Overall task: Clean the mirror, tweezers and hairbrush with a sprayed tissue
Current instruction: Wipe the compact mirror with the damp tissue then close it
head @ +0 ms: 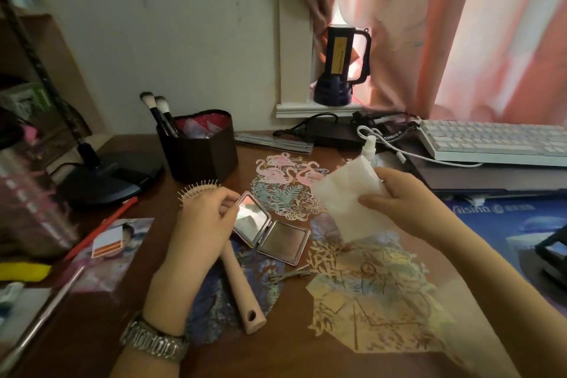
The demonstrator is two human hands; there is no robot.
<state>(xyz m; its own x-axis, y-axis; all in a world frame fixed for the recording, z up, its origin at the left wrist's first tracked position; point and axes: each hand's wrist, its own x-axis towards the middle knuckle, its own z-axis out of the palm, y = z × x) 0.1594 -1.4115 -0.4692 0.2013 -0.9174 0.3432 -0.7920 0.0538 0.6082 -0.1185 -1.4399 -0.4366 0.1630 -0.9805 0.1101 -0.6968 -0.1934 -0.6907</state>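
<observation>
White tissue (346, 196) pinched in raised right hand (399, 196) fingers (369, 201)

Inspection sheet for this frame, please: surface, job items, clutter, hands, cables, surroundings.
Surface: brown wooden desk with paper-cut decorations on it.
Job's things: compact mirror lies open; hairbrush lies beside it, head under the left hand; tweezers lie near the mirror; tissue held up; spray bottle stands behind it.
Clutter: brush holder, red pencil, photo card.
Hands: left hand touches the mirror's edge; right hand pinches the tissue.
Cables: white cable runs beside the keyboard; black cable behind.
Surroundings: wall, pink curtain, dark torch on the sill.
</observation>
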